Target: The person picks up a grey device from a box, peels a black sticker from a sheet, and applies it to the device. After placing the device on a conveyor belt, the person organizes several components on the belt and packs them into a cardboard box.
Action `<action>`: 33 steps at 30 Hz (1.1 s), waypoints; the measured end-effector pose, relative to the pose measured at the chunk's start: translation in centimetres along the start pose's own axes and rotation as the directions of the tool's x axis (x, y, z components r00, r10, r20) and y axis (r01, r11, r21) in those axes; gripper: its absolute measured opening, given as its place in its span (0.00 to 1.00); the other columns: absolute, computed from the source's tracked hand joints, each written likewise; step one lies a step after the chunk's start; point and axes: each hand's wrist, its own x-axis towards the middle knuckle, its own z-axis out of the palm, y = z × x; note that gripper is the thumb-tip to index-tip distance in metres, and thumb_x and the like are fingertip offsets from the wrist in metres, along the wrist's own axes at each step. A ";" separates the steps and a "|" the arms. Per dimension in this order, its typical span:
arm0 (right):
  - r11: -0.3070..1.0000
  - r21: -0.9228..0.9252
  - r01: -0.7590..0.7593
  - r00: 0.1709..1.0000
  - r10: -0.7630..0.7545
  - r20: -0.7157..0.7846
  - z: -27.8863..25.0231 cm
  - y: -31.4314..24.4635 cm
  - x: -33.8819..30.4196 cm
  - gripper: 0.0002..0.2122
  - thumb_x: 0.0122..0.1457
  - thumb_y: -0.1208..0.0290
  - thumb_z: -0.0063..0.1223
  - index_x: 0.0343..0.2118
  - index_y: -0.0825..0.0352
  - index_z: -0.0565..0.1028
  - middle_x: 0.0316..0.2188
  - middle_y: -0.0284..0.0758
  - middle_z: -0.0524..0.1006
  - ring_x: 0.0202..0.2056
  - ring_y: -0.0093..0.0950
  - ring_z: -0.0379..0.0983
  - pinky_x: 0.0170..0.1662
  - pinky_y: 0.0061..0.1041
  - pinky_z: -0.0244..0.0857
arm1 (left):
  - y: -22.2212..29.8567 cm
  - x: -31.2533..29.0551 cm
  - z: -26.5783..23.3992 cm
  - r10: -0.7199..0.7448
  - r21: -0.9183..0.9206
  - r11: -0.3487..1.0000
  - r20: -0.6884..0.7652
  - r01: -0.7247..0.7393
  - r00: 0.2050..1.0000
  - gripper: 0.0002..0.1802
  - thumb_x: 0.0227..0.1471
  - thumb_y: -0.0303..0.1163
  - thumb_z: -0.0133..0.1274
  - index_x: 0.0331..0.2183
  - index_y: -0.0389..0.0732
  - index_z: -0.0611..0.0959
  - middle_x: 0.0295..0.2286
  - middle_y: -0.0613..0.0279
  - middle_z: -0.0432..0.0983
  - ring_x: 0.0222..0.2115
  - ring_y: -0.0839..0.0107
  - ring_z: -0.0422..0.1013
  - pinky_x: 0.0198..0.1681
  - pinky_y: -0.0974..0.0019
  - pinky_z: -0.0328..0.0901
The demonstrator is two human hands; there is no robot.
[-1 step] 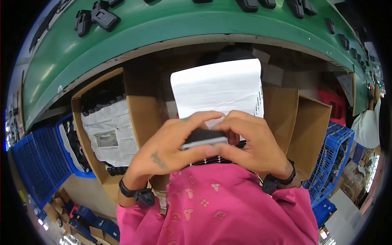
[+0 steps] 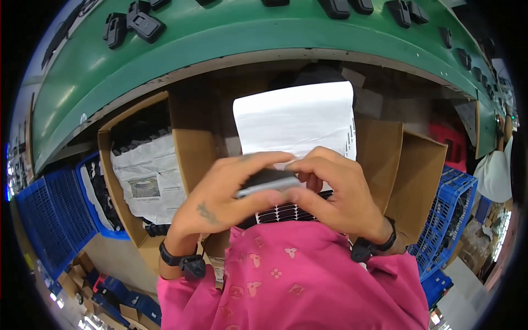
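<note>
In the head view, a small black box-shaped piece with a pale grey edge lies between the two bare hands, its visible long axis running across from left to right, the right end slightly higher. The left hand is the nearer: it encloses most of the piece, which sits to the right of its palm, gripped with the thumb along the grey edge and the fingers arched over the far side. The right hand is at the piece's right end, so the piece lies to its left; its fingers are curled and its thumb reaches toward the left thumb, but blur hides whether it grips the piece or only touches it.

The piece is held above the near part of a white paper sheet bearing rows of dark oblong labels. The sheet's far edge lies short of the near edge of a long green-topped table. Near that table's far left corner rest black plastic housings.
</note>
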 end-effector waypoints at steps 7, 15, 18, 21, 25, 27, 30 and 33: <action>0.758 -0.536 0.373 0.925 -0.352 0.145 6.4 5.0 -5.2 0.20 0.40 0.74 0.63 0.39 0.71 0.76 0.29 0.34 0.70 0.28 0.30 0.68 0.30 0.28 0.64 | -8.8 -2.3 5.7 -0.234 -0.564 0.701 -0.761 -0.438 0.606 0.25 0.59 0.53 0.41 0.42 0.40 0.69 0.32 0.63 0.70 0.27 0.74 0.65 0.27 0.72 0.61; 0.845 -0.436 0.311 0.940 -0.340 0.012 7.3 5.3 -6.0 0.17 0.39 0.76 0.63 0.36 0.69 0.76 0.30 0.35 0.70 0.30 0.31 0.67 0.32 0.30 0.60 | -10.1 -0.4 10.7 -0.379 -0.573 0.422 -0.815 -0.702 0.438 0.19 0.61 0.47 0.37 0.43 0.43 0.70 0.35 0.63 0.71 0.31 0.72 0.66 0.35 0.68 0.62; 0.914 -0.344 0.215 0.963 -0.257 -0.081 7.6 5.3 -5.8 0.13 0.40 0.78 0.62 0.31 0.67 0.75 0.29 0.35 0.70 0.29 0.31 0.66 0.32 0.31 0.58 | -9.6 -0.1 10.9 -0.442 -0.595 0.408 -0.792 -0.692 0.421 0.21 0.60 0.48 0.36 0.44 0.43 0.70 0.35 0.61 0.71 0.31 0.71 0.66 0.35 0.68 0.62; 0.925 -0.323 0.200 0.973 -0.226 -0.045 6.6 4.8 -5.7 0.09 0.43 0.81 0.59 0.29 0.67 0.73 0.29 0.36 0.70 0.30 0.32 0.67 0.33 0.29 0.60 | -9.6 -0.8 10.4 -0.357 -0.642 0.430 -0.767 -0.635 0.533 0.21 0.60 0.47 0.36 0.45 0.43 0.69 0.36 0.59 0.72 0.29 0.71 0.67 0.32 0.69 0.62; 0.987 0.139 -0.076 0.991 0.091 -0.101 3.1 3.5 -5.6 0.06 0.50 0.86 0.52 0.31 0.70 0.71 0.30 0.35 0.72 0.32 0.24 0.69 0.34 0.22 0.63 | -10.0 -3.7 7.6 -0.114 -0.444 0.676 -0.851 -0.588 0.512 0.31 0.55 0.51 0.46 0.50 0.37 0.65 0.37 0.50 0.72 0.28 0.69 0.69 0.27 0.70 0.64; 0.932 0.296 -0.209 0.969 0.239 -0.069 1.5 2.6 -5.5 0.06 0.52 0.87 0.50 0.32 0.71 0.71 0.31 0.35 0.73 0.32 0.21 0.69 0.35 0.19 0.63 | -7.0 -3.7 7.3 -0.030 -0.420 0.717 -0.816 -0.556 0.578 0.33 0.54 0.49 0.49 0.52 0.36 0.63 0.38 0.49 0.71 0.30 0.67 0.70 0.30 0.68 0.66; 0.890 0.417 -0.185 0.975 0.219 -0.036 -0.7 0.2 -4.4 0.07 0.50 0.90 0.49 0.31 0.73 0.70 0.28 0.36 0.72 0.29 0.20 0.68 0.33 0.19 0.63 | -4.0 -2.6 8.1 0.115 -0.399 0.752 -0.704 -0.524 0.701 0.40 0.50 0.38 0.55 0.58 0.35 0.55 0.40 0.49 0.68 0.35 0.62 0.72 0.34 0.65 0.70; 0.892 0.451 0.020 0.984 0.063 -0.167 -2.0 -2.2 -3.8 0.08 0.49 0.90 0.48 0.31 0.73 0.69 0.27 0.38 0.72 0.27 0.21 0.67 0.31 0.19 0.62 | -1.7 -1.3 8.8 0.078 -0.537 0.733 -0.544 -0.418 0.836 0.40 0.49 0.35 0.56 0.57 0.35 0.54 0.40 0.49 0.67 0.34 0.63 0.72 0.33 0.66 0.70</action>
